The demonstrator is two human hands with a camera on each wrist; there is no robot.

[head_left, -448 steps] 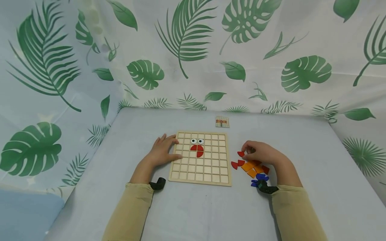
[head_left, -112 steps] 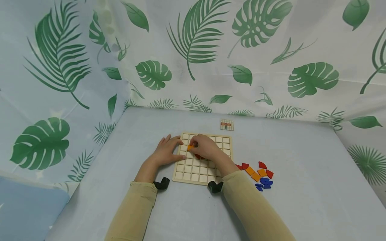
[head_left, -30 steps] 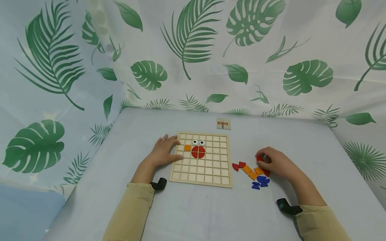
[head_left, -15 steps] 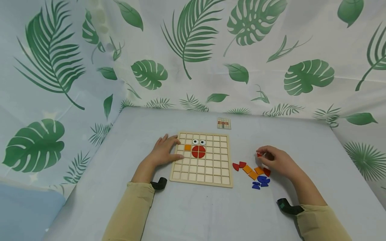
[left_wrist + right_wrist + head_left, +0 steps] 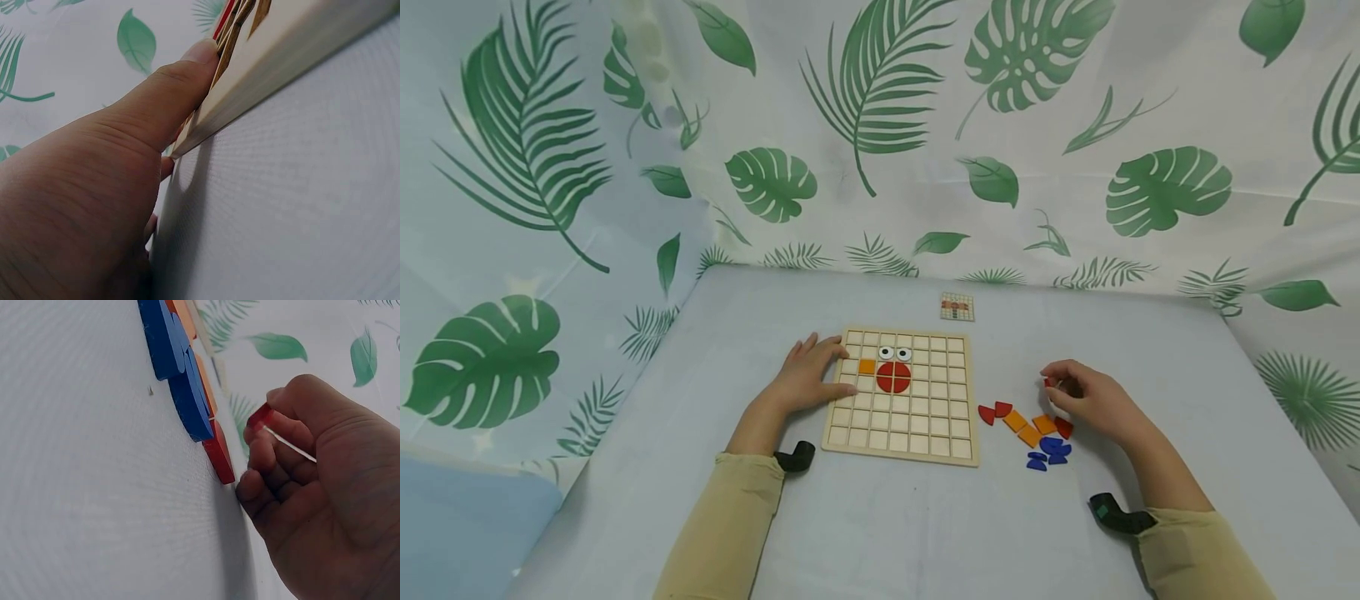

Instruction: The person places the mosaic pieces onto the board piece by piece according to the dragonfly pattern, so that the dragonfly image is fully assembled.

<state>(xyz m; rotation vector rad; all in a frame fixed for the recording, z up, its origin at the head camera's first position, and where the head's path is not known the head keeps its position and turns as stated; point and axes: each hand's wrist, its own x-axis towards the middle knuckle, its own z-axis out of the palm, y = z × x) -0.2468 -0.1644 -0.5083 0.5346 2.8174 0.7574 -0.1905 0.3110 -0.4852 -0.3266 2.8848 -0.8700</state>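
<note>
A square wooden grid board [image 5: 900, 429] lies on the table. It bears two eye discs [image 5: 895, 353], a red circle of quarter pieces [image 5: 893, 377] and one orange square [image 5: 867, 367]. At the board's left edge rests my left hand [image 5: 801, 379], fingers spread. In the left wrist view its thumb [image 5: 181, 78] lies over the rim. Right of the loose pieces, my right hand [image 5: 1090, 398] pinches a red piece [image 5: 260, 417] between thumb and fingertip, raised off the table. The fingers mostly hide this piece in the head view.
Loose red quarter pieces [image 5: 1003, 409], orange squares [image 5: 1029, 435] and several blue pieces [image 5: 1056, 447] lie right of the board. A small pattern card [image 5: 957, 307] lies behind it. Leaf-printed cloth [image 5: 917, 208] hangs at the back and left.
Over the last second my right hand has lifted the red piece slightly from the pile. Since the oldest frame, the board has gained a red quarter and an orange square. My left hand stays put.
</note>
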